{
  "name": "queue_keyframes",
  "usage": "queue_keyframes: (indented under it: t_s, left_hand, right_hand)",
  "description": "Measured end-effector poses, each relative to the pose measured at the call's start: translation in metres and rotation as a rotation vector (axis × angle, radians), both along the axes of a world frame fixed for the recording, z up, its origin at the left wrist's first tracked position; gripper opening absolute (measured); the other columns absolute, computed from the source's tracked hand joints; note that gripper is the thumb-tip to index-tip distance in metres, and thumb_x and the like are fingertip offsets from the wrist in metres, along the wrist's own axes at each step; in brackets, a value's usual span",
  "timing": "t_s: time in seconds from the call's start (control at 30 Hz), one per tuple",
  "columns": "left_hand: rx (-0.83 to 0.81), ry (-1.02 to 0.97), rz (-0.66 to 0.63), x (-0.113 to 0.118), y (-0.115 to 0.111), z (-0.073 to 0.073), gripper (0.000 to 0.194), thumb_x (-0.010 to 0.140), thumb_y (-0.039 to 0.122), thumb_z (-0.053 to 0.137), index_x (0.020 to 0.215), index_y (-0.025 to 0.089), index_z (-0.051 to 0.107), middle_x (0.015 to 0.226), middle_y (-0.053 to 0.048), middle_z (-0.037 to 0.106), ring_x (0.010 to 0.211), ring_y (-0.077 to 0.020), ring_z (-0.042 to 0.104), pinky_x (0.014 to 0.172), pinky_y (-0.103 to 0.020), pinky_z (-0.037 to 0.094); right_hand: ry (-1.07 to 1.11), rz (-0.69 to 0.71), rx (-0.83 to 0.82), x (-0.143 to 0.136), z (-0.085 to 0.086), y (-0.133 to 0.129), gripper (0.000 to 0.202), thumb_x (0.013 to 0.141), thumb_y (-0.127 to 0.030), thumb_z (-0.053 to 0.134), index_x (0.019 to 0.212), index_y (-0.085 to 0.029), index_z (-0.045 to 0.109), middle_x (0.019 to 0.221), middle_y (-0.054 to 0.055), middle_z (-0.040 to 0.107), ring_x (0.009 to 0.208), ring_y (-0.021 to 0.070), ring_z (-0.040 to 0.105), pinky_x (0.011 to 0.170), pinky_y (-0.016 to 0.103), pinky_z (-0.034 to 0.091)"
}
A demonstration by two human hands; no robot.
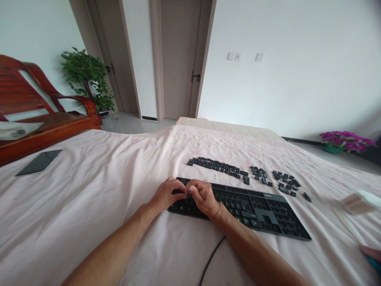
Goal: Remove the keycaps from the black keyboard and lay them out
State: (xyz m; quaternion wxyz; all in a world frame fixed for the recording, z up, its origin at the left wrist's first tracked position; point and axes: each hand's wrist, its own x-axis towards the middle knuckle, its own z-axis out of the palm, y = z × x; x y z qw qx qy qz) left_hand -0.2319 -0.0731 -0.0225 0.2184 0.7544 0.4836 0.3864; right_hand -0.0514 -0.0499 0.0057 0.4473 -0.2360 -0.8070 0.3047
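A black computer keyboard (250,204) lies at a slant on the pink cloth, many of its keycaps off on the right and upper parts. Over its left end my left hand (168,194) is closed, thumb and fingers curled toward the keys; what lies between the fingertips is hidden. My right hand (204,196) is closed in a pinch beside it, above the keys. A thin wire-like piece shows at its knuckles, too small to name. Loose black keycaps (218,165) lie in rows behind the keyboard, with smaller groups (258,173) farther right.
A cable (212,258) runs from the keyboard toward me. On the pink floral cloth (143,159) a dark flat phone-like slab (40,163) lies at left. A blurred white object (361,202) stands at right. Beyond are a wooden chair (44,99) and a potted plant (86,75).
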Motion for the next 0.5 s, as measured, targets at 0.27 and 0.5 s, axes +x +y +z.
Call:
queue_keyframes:
  t_s: [0.27, 0.5]
  left_hand:
    - [-0.159, -0.267, 0.131, 0.0, 0.0, 0.001, 0.017, 0.078, 0.035, 0.066, 0.088, 0.021, 0.07, 0.085, 0.0, 0.07, 0.081, -0.0171, 0.063, 0.075, -0.026, 0.046]
    - [-0.214, -0.428, 0.138, -0.002, 0.005, 0.0, 0.028, 0.084, 0.038, 0.058, 0.1, 0.019, 0.071, 0.087, -0.002, 0.073, 0.075, -0.0168, 0.066, 0.074, -0.026, 0.049]
  right_hand:
    - [0.013, -0.185, 0.086, 0.008, 0.018, -0.001, 0.036, 0.098, -0.033, 0.033, 0.095, -0.021, 0.066, 0.073, 0.003, 0.064, 0.08, 0.0178, 0.059, 0.082, 0.032, 0.046]
    - [-0.328, -0.281, 0.044, 0.004, 0.014, 0.013, 0.025, 0.095, -0.03, 0.044, 0.102, -0.024, 0.067, 0.086, 0.001, 0.07, 0.088, 0.0172, 0.062, 0.081, 0.028, 0.044]
